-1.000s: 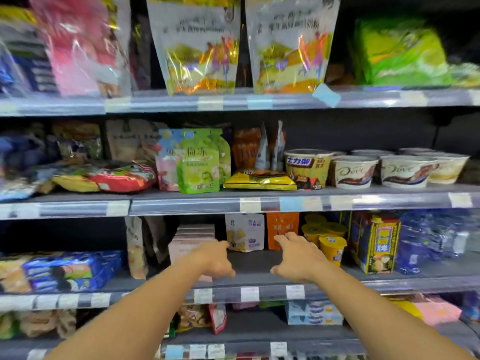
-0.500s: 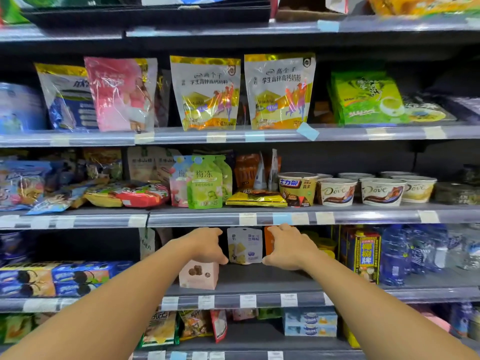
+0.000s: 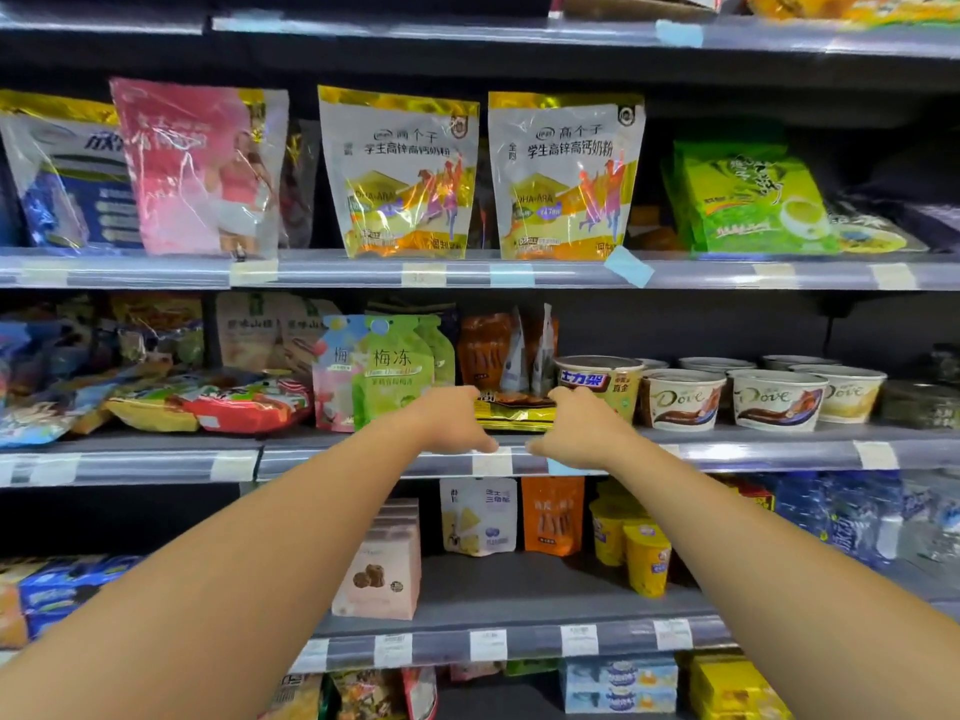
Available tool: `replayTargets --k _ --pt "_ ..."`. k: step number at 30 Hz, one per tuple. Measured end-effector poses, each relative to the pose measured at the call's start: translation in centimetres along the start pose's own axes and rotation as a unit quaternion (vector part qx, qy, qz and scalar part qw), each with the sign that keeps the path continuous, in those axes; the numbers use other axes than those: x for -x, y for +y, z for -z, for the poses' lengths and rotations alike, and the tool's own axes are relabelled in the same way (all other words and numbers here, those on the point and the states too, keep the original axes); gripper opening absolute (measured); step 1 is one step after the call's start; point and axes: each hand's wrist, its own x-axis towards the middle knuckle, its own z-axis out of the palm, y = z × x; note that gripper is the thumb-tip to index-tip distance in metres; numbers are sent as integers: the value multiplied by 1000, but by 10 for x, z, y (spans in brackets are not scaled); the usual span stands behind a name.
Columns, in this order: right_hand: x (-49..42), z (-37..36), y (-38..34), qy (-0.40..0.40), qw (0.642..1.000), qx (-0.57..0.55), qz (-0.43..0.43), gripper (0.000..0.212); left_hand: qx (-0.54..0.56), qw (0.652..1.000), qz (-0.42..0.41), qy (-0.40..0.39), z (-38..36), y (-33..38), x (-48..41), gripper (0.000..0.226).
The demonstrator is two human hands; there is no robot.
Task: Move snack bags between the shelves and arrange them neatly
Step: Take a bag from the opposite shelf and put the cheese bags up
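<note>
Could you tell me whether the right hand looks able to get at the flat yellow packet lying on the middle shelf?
Probably yes. The right hand is already at the shelf edge beside the yellow packet, which lies at the front with nothing over it. The cup to its right stands close but does not block it.

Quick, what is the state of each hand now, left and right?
Left hand: at the flat yellow bag on the middle shelf; grip cannot be told.
Right hand: at the same bag; grip cannot be told.
</note>
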Motion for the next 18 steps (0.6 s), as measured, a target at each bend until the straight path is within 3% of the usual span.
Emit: replayTargets --k 9,11,15,18 --pt "-114 -6 0 72 993 -69 -60 73 73 997 -15 22 -11 -21 -116 80" --pt "-137 -6 1 92 989 -79 -79 65 104 994 -16 33 -14 -27 -141 78" --pt "-180 -5 1 126 981 -97 -111 29 116 991 -12 64 -18 -32 -189 68" --pt "-210 -2 -1 133 975 -91 -154 31 103 994 -13 40 -22 -32 -221 53"
